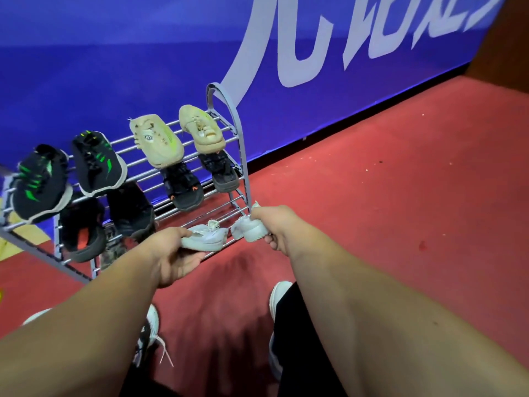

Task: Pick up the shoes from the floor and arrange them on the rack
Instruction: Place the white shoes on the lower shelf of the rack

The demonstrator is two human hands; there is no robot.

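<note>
Rack: left end beyond picture edge

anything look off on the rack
On the rack's top tier, the left beige shoe seems tipped onto its side and angled, unlike its upright mate. The other pairs sit roughly parallel.

Upper tiers packed with shoes, bottom rails partly bare, floor open

I see a blue banner with big white characters along the back; red carpet below it, a few pale specks near the banner's foot; brown wooden panel top right; yellow floor patch far left; at bottom, worn white sneakers and black trousers.
</note>
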